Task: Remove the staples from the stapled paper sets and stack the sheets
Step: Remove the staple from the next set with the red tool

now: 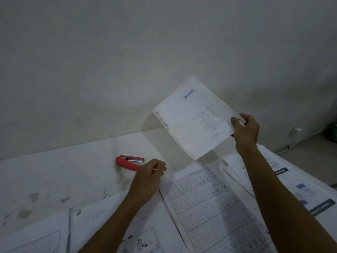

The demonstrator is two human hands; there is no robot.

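My right hand [245, 131] holds a white paper set [193, 117] up in the air by its near right corner, thumb on top; the set is tilted, with a blue heading and small print facing me. Below and to the left, my left hand [149, 177] hovers low over the table with its fingers curled, and a tiny light sliver, perhaps a staple, shows between the fingertips. Just behind that hand lies a red stapler [128, 162] on the white table [54, 176].
Loose sheets cover the near table: a gridded form [206, 201] in the middle, printed pages [284, 179] at the right, drawn sheets [102, 225] at the left. A plain wall [127, 61] stands close behind the table. The floor with a cable shows at far right.
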